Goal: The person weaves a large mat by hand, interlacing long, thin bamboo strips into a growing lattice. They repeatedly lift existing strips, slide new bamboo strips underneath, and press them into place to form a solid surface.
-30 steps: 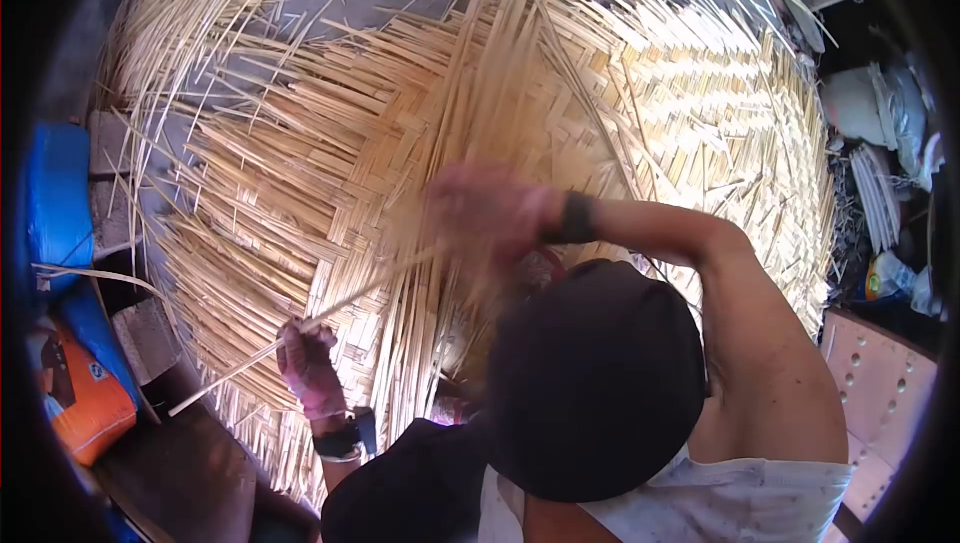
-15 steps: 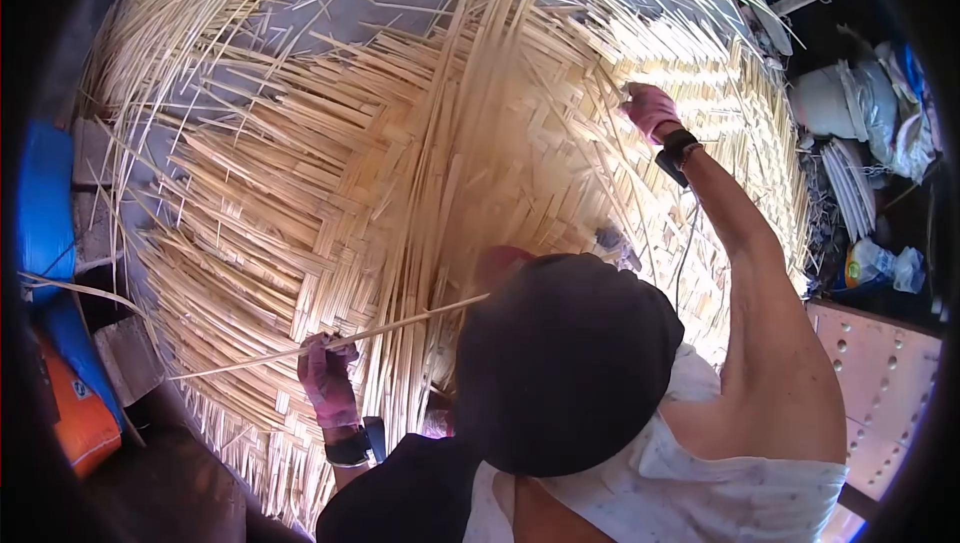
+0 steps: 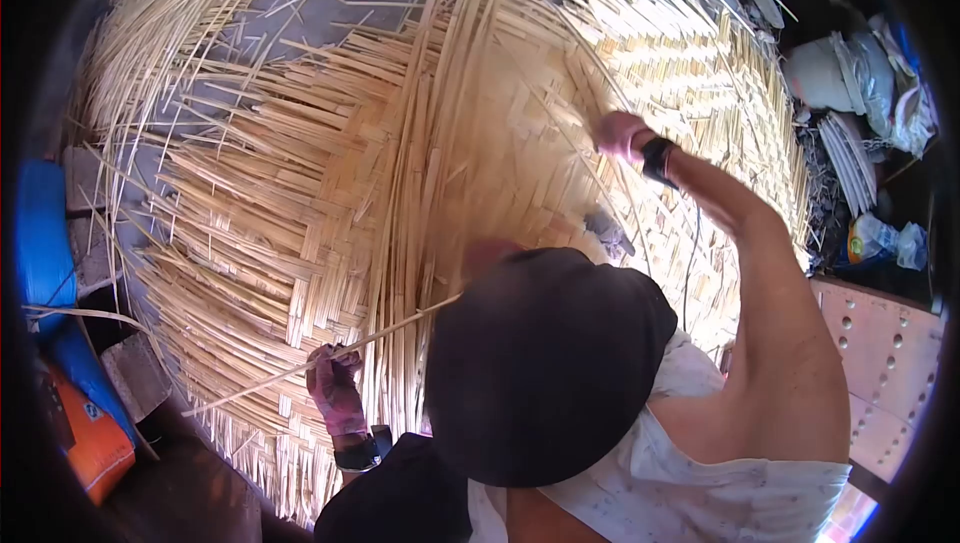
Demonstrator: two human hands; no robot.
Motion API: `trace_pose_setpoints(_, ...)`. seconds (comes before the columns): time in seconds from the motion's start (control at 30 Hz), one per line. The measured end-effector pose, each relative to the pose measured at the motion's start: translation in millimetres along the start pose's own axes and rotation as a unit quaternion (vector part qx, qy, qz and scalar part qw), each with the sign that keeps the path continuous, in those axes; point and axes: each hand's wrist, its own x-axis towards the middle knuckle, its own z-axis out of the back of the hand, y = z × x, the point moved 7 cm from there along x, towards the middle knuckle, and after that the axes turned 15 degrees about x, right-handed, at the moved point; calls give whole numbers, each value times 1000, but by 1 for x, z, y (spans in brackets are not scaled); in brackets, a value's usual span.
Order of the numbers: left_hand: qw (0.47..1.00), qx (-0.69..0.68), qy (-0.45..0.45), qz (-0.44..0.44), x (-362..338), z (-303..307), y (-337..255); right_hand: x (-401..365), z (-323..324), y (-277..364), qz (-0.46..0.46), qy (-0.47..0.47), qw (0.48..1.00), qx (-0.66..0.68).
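A large woven bamboo mat (image 3: pixel 280 203) fills the view, with a bundle of loose long strips (image 3: pixel 430 133) running up its middle. My left hand (image 3: pixel 337 390), in a pink glove with a black wristband, is closed on a thin bamboo strip (image 3: pixel 400 323) that slants from the lower left up toward my dark cap (image 3: pixel 545 363). My right hand (image 3: pixel 622 136), also gloved, is raised over the right part of the mat. It is blurred and looks closed around one or two loose strips rising from it.
A blue sack (image 3: pixel 45 243) and an orange bag (image 3: pixel 95 443) lie at the left edge. White sacks (image 3: pixel 830 73), a plastic bottle (image 3: pixel 870 238) and a pale perforated board (image 3: pixel 880 373) are at the right. Frayed strip ends ring the mat.
My right hand swung from in front of my head out to the upper right of the mat, then came slightly down and left. My left hand kept hold of the thin strip.
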Motion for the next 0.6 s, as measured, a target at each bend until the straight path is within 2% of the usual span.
trace_pose_setpoints(0.03, 999, -33, -6, 1, 0, 3, 9, 11, -13, -3, 62, -10, 990, -123)
trace_pose_setpoints(0.07, 997, -73, 23, 8, 2, 11, 21, 2, -6, -2, 122, -65, 988, -67)
trace_pose_setpoints(0.1, 997, -76, 1, 19, -7, 15, 23, -10, -2, 1, 180, -116, 977, -9)
trace_pose_setpoints(0.13, 996, -77, -18, 34, -17, 15, 25, -29, 8, -9, 26, -78, 976, 202)
trace_pose_setpoints(0.17, 995, -77, -32, 50, -24, 16, 28, -25, 8, -40, -2, -88, 909, 408)
trace_pose_setpoints(0.2, 991, -77, -66, 87, -30, 26, 43, -26, 22, -59, 67, -123, 888, 439)
trace_pose_setpoints(0.23, 988, -92, -63, 107, -33, 33, 60, -33, 32, -72, 134, -159, 859, 467)
trace_pose_setpoints(0.3, 960, -134, -29, 243, -51, 37, 95, -72, 69, -66, 135, -210, 793, 556)
trace_pose_setpoints(0.33, 959, -69, 57, 271, -61, 17, 86, -93, 97, -51, 137, -243, 777, 565)
trace_pose_setpoints(0.37, 959, 3, 84, 271, -60, 13, 81, -111, 122, -41, 140, -277, 759, 572)
trace_pose_setpoints(0.43, 942, 147, 139, 269, -60, 8, 77, -99, 182, -66, 150, -334, 796, 482)
trace_pose_setpoints(0.47, 926, 216, 163, 263, -59, 3, 75, -131, 202, -15, 290, -415, 823, 258)
trace_pose_setpoints(0.5, 908, 281, 183, 252, -57, -3, 70, -155, 201, 47, 411, -463, 785, 14)
trace_pose_setpoints(0.57, 961, 219, 148, 81, -39, -28, 15, -174, 172, 141, 540, -339, 770, -25)
trace_pose_setpoints(0.6, 945, 267, 158, 101, -23, -35, 9, -150, 143, 159, 538, -344, 760, -119)
